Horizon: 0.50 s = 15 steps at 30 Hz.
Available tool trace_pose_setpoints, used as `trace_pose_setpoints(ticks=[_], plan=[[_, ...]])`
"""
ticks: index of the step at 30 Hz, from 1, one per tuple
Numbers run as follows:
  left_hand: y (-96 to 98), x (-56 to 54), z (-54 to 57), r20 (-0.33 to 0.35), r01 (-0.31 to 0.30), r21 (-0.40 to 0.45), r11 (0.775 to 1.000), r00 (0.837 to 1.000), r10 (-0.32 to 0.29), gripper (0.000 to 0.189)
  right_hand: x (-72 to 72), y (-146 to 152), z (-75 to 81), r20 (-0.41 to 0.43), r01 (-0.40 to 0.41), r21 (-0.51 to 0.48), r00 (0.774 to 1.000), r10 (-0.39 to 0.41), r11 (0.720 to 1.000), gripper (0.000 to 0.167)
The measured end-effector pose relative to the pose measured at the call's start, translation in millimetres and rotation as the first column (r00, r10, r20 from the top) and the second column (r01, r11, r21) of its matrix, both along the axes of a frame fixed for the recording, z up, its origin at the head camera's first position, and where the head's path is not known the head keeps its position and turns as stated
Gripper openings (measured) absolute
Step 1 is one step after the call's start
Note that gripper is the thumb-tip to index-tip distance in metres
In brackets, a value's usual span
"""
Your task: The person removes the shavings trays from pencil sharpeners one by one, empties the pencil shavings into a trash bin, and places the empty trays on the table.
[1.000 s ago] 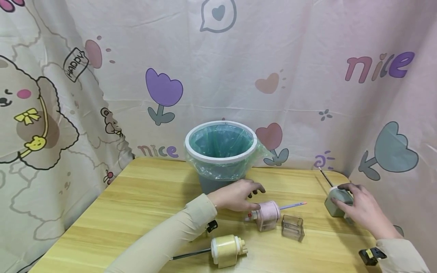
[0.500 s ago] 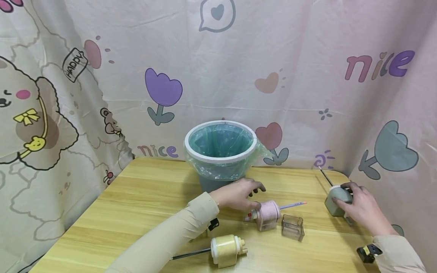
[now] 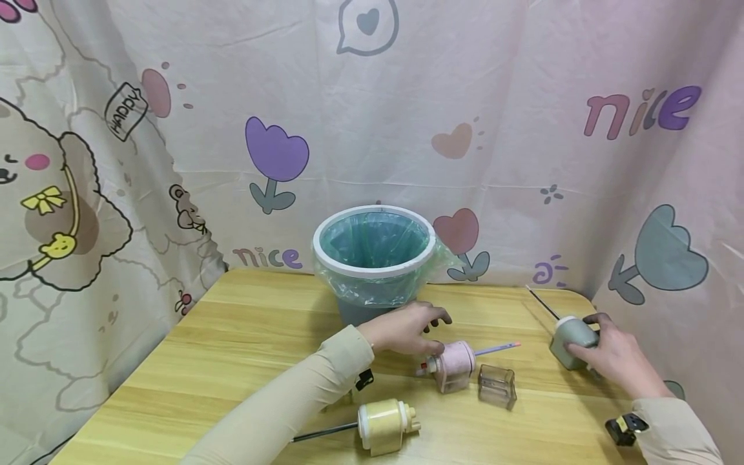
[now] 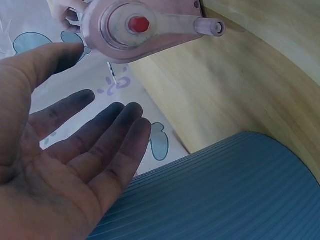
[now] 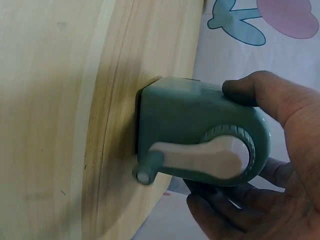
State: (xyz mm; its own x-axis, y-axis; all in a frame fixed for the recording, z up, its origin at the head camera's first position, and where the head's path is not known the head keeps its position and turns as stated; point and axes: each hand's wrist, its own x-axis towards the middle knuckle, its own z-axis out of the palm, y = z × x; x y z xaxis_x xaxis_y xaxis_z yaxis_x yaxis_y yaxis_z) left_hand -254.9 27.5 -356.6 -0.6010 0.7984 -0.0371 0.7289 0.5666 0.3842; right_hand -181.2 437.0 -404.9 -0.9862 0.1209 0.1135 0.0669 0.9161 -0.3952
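At the table's right side my right hand (image 3: 617, 354) grips a green crank pencil sharpener (image 3: 573, 340), thumb on one side and fingers on the other. A dark pencil (image 3: 543, 303) sticks out of its front. Its white crank handle (image 5: 200, 157) faces the right wrist camera. My left hand (image 3: 401, 330) hovers by the bin with relaxed, spread fingers and nothing in them. The left thumb (image 4: 65, 56) lies close to a pink crank sharpener (image 3: 455, 367); whether they touch I cannot tell. A lilac pencil (image 3: 498, 349) pokes out of that sharpener. Dark smudges cover the fingertips.
Behind my left hand stands a grey bin (image 3: 363, 312) lined with a green bag. A clear brown shavings box (image 3: 496, 386) lies right of the pink sharpener. Nearer the front, a yellow sharpener (image 3: 382, 427) lies with a dark pencil (image 3: 325, 432) in it. Printed curtains border the table.
The green sharpener has turned slightly in my right hand, its pencil tip swinging to the left. My left hand has barely moved.
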Motion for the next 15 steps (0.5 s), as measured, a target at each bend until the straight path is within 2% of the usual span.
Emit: trace_pose_setpoints(ticks=[6, 15], plan=[[-0.6, -0.8, -0.6, -0.004, 0.009, 0.004, 1.0, 1.0, -0.009, 0.049, 0.8, 1.2, 0.0, -0.008, -0.004, -0.034, 1.0, 0.004, 0.999, 0.078], [-3.3, -0.6, 1.5, 0.034, -0.015, 0.023, 1.0, 0.999, 0.014, 0.049, 2.7, -0.1, 4.0, -0.016, -0.008, -0.054, 1.0, 0.007, 0.999, 0.073]])
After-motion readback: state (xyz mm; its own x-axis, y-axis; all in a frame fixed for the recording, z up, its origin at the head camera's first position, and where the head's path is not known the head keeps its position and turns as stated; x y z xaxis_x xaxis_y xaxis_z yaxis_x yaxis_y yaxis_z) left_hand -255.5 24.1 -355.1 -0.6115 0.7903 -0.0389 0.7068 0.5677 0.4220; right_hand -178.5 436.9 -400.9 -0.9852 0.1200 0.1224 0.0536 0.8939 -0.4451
